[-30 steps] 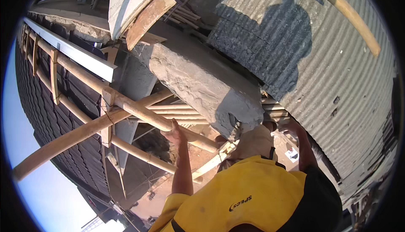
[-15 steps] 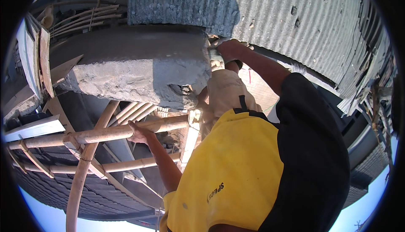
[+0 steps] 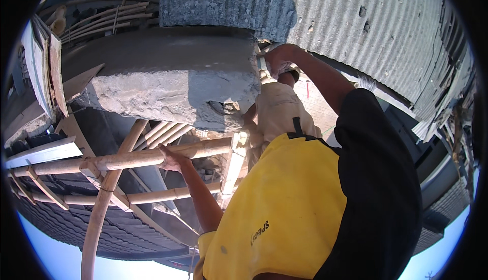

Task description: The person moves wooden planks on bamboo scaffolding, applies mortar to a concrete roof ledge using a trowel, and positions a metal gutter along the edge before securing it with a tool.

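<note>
View swung round, pole (image 3: 132, 160) gripped in left hand (image 3: 175, 161)

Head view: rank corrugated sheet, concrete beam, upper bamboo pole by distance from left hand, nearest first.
1. Upper bamboo pole: at the left hand, touching it.
2. Concrete beam: above the pole in the picture.
3. Corrugated sheet: top right, past the beam.

We note the left forearm (image 3: 200, 193) slanting forward and outward, the left hand (image 3: 175, 161) with one digit raised, its closure unresolved. We log the right forearm (image 3: 321, 80) reaching farther forward, wrist bent, the right hand (image 3: 277, 60) drooping, fingertips obscured.
</note>
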{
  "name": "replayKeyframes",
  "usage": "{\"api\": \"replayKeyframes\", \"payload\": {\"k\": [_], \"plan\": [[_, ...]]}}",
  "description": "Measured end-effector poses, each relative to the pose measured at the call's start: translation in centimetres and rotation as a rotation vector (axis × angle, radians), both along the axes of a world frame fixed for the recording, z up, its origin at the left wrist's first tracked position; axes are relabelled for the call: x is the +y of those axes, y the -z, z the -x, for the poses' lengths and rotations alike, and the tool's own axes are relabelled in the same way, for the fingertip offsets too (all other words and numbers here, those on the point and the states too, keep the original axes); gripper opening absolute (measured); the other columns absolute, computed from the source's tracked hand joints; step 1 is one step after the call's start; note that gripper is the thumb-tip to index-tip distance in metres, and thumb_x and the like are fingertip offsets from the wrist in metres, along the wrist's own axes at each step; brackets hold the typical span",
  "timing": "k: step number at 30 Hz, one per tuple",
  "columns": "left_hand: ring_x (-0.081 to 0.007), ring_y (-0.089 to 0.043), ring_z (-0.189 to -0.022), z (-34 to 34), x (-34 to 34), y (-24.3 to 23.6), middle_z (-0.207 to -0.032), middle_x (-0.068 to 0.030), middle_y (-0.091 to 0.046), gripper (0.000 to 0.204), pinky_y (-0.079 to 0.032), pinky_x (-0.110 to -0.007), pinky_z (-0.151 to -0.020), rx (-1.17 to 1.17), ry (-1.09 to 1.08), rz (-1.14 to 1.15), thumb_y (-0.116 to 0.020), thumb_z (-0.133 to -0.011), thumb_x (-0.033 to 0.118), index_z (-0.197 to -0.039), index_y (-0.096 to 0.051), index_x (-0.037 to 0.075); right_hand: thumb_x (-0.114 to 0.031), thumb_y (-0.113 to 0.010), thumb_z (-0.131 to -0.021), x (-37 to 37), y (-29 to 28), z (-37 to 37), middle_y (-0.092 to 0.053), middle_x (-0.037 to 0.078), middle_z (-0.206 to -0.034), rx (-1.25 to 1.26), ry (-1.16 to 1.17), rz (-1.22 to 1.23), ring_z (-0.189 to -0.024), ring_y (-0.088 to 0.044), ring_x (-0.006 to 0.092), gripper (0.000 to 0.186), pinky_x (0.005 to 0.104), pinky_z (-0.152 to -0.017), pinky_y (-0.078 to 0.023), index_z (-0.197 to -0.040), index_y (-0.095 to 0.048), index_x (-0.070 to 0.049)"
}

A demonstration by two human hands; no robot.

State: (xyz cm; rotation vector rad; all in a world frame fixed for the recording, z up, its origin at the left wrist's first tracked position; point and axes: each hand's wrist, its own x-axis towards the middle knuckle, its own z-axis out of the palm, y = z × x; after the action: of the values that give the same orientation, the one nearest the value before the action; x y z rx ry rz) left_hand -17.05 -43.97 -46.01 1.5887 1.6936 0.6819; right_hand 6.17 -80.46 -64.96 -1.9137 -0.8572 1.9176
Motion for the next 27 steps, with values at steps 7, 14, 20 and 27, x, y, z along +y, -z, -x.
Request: {"api": "replayKeyframes", "payload": {"k": [7,14,20,27], "plan": [[-0.0347,-0.052,-0.114,3.3,1.3,2.5,-0.131,-0.0278,-0.046,0.098,-0.049,-0.044,-0.094,0.044,-0.015,-0.007,-0.081,-0.078,0.032,-0.142,-0.02,-0.009,-0.024,-0.062,-0.084,-0.5,7.8,2.1,-0.069,0.021,-0.099,-0.442,0.59,-0.079,-0.096,-0.066,0.0371,0.029,0.0478,-0.081,-0.052,-0.098,-0.068,0.001],[-0.0299,-0.053,-0.111,2.7,2.4,1.9,-0.128,-0.0222,-0.05,0.077,-0.047,-0.043,-0.096,-0.034,0.081,-0.14,-0.079,-0.081,0.029,-0.134,-0.034,-0.004,-0.013,-0.06,-0.084,0.9,-4.1,-1.7,-0.066,0.006,-0.066,0.156,0.227,-0.103,-0.056,-0.06,0.014,0.019,0.0301,-0.048,-0.042,-0.093,-0.07,0.0],[-0.0315,-0.056,-0.105,0.5,0.4,0.5,-0.127,-0.0231,-0.05,0.074,-0.053,-0.044,-0.087,-0.111,0.09,-0.101,-0.076,-0.082,0.024,-0.135,-0.032,-0.004,-0.018,-0.063,-0.083,-0.2,10.2,1.5,-0.065,0.013,-0.07,-0.505,0.732,-0.261,-0.066,-0.067,0.0255,0.021,0.0405,-0.059,-0.051,-0.088,-0.069,0.002],[-0.0284,-0.056,-0.107,2.7,1.6,1.7,-0.125,-0.0211,-0.052,0.077,-0.048,-0.041,-0.092,-0.101,0.067,-0.128,-0.077,-0.082,0.025,-0.136,-0.032,-0.005,-0.024,-0.076,-0.073,1.4,-5.7,-1.5,-0.072,0.011,-0.082,0.057,-0.003,-0.004,-0.073,-0.069,0.0203,0.034,0.0342,-0.068,-0.053,-0.096,-0.072,-0.001]]}}
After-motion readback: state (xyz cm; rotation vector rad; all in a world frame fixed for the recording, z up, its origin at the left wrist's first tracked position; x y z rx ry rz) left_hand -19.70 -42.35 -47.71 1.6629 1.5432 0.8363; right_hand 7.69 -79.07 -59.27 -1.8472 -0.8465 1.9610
